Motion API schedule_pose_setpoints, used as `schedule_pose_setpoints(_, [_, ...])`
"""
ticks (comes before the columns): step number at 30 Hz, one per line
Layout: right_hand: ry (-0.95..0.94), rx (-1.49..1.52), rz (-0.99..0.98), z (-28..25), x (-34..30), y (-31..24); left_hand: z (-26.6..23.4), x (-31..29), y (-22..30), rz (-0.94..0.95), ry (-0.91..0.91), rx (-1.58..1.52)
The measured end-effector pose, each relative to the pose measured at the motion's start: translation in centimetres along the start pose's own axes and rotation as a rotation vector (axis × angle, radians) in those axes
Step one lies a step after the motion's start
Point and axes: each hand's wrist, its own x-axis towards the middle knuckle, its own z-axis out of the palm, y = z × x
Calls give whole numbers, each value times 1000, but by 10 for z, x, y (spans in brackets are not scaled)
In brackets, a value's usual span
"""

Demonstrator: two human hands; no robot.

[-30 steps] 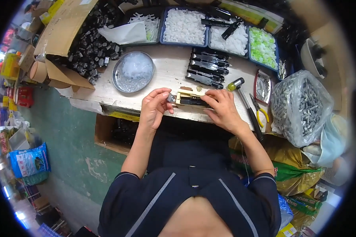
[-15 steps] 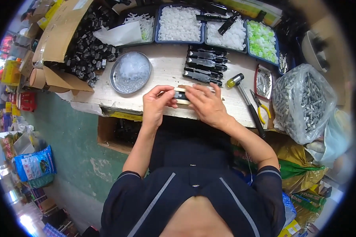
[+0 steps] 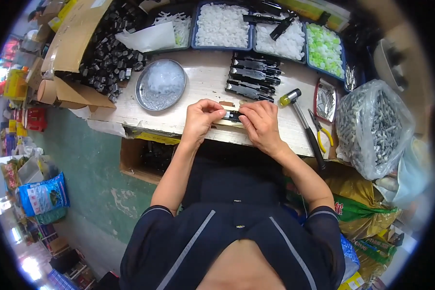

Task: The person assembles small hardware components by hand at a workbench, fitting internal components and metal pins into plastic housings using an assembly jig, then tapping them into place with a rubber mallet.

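Note:
At the bench's front edge, a small black part (image 3: 234, 116) with a light grey end lies in a cream-coloured block (image 3: 225, 123). My left hand (image 3: 201, 122) pinches the part's left end between thumb and fingers. My right hand (image 3: 262, 126) closes over its right end, with thumb and fingertips pressed on it. The fingers hide much of the part and the block. Behind my hands, several long black assemblies (image 3: 253, 77) lie in a stacked row.
Left stands a round metal dish (image 3: 160, 85) of whitish translucent stuff, beside a cardboard carton (image 3: 75, 38) of black pieces. Trays of white pieces (image 3: 222, 26) and green-white pieces (image 3: 324, 48) line the back. Right are a hammer (image 3: 304, 128), pliers (image 3: 322, 130) and a bag of metal parts (image 3: 374, 128).
Both hands have shifted slightly to the right with the black part. My right hand's spread fingers have drawn together and closed on the part's right end.

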Motion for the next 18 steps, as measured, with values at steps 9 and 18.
schedule_pose_setpoints(9, [-1, 17, -29, -4, 45, -7, 1, 5, -19, 332, 61, 335])
schedule_pose_setpoints(18, [-62, -182, -90, 91, 198, 2, -46, -24, 12, 550, 232, 252])
